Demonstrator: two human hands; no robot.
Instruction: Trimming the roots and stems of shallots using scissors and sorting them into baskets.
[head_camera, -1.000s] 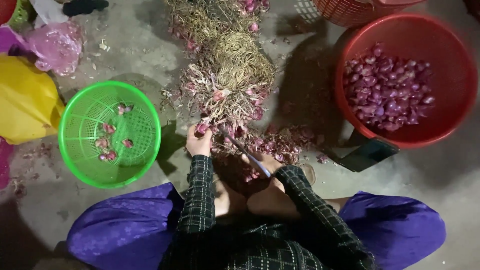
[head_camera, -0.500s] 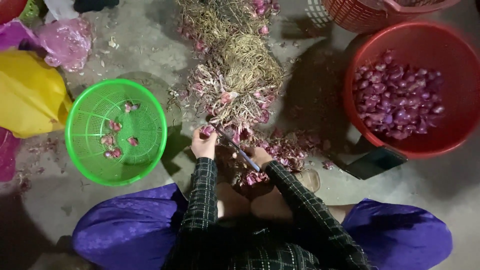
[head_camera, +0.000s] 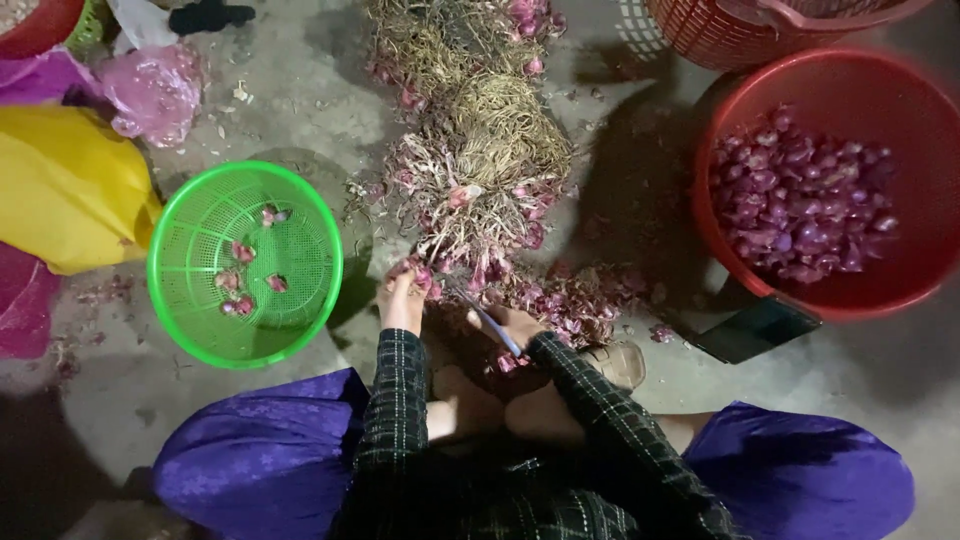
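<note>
I sit on the ground before a heap of shallots with dry roots and stalks (head_camera: 478, 170). My left hand (head_camera: 402, 300) grips a shallot (head_camera: 421, 272) at the near edge of the heap. My right hand (head_camera: 510, 325) holds a small knife (head_camera: 486, 318) whose blade points up-left toward that shallot. Trimmed skins and purple bits (head_camera: 570, 300) lie just right of my hands. A green plastic basket (head_camera: 205, 330) with several peeled shallots sits at my left. A red basin (head_camera: 720, 240) full of purple shallots sits at my right.
A yellow bag (head_camera: 65, 190) and pink plastic bags (head_camera: 150, 90) lie at the far left. A red mesh basket (head_camera: 740, 35) stands at the top right. A dark flat object (head_camera: 750, 330) lies beside the red basin. My knees in purple cloth (head_camera: 260, 460) frame the bottom.
The view has shifted slightly. My hands stay at the heap's near edge, the left on a shallot and the right with the knife.
</note>
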